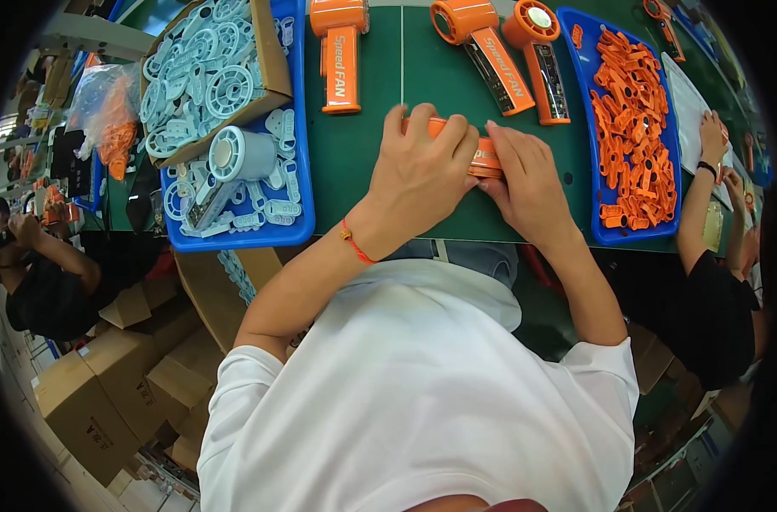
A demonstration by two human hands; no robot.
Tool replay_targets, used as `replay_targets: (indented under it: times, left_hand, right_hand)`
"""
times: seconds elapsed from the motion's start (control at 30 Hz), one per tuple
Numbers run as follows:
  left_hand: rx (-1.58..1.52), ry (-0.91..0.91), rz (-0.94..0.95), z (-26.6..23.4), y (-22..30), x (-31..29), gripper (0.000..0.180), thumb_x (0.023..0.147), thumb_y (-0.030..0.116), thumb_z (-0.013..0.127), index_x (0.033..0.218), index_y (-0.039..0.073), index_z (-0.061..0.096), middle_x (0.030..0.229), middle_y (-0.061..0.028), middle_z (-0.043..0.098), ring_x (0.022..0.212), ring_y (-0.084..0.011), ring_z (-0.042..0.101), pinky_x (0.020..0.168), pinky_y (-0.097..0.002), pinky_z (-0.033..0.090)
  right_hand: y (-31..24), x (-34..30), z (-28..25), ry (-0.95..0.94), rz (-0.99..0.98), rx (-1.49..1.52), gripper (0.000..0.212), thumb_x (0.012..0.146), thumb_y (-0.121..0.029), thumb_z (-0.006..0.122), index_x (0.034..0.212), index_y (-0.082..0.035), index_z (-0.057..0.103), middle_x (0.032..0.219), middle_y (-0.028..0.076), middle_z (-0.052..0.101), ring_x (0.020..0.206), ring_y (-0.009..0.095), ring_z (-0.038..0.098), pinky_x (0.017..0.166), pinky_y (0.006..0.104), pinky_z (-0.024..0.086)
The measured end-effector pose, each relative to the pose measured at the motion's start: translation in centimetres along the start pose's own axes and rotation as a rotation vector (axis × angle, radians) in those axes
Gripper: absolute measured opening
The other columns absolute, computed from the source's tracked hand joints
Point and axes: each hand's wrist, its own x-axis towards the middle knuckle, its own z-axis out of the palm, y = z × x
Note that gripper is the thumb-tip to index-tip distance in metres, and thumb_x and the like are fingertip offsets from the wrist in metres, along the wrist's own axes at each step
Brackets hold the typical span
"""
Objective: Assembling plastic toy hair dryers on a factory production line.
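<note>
Both of my hands are closed around an orange handheld fan point(485, 159) just above the near part of the green table point(363, 171). My left hand point(418, 162) wraps over one end of it, and my right hand point(525, 179) grips the other end with the thumb at the near side. Much of the fan is hidden under my fingers. Beyond my hands lie a closed-handle orange fan point(341, 68), a second orange fan point(495, 68), and a third orange fan point(549, 72) whose handle shows its dark inner parts.
At left, a blue tray point(304, 205) holds a cardboard box point(273, 51) of pale blue plastic parts and a pale blue fan point(245, 154). At right, another blue tray point(581, 77) holds small orange parts point(631, 136). People work at both sides; a co-worker's hand point(711, 136) is far right. Cartons point(98, 401) stand lower left.
</note>
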Motion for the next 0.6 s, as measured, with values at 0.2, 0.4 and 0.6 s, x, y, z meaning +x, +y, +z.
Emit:
replay_targets:
  times: [0.2,0.4,0.6]
  left_hand:
    - [0.133,-0.002,0.095,1.4,-0.4,0.1,0.022,0.068,0.017,0.062,0.086,0.004,0.059,0.080,-0.0069,0.053,0.082,-0.0247,0.051,0.072,-0.0406,0.040]
    - [0.130,0.064,0.094,1.5,-0.3,0.0,0.017,0.068,0.014,0.060,0.082,0.004,0.059,0.074,-0.0057,0.053,0.075,-0.0231,0.050,0.067,-0.0381,0.040]
    - [0.156,0.008,0.110,1.8,-0.3,0.1,0.017,0.067,0.014,0.061,0.081,0.004,0.060,0.072,-0.0058,0.054,0.072,-0.0228,0.049,0.063,-0.0374,0.039]
  right_hand:
    - [-0.1,0.1,0.2,0.043,-0.027,-0.015,0.056,0.063,-0.004,0.073,0.115,-0.001,0.053,0.111,0.013,0.058,0.103,0.030,0.054,0.090,0.0401,0.041]
    - [-0.6,0.0,0.3,0.122,0.052,0.056,0.055,0.061,0.000,0.074,0.113,-0.004,0.055,0.112,0.012,0.058,0.104,0.030,0.054,0.090,0.0385,0.041]
    - [-0.9,0.2,0.4,0.065,0.043,-0.004,0.057,0.060,0.005,0.073,0.113,-0.003,0.054,0.111,0.012,0.058,0.103,0.031,0.054,0.089,0.0387,0.042]
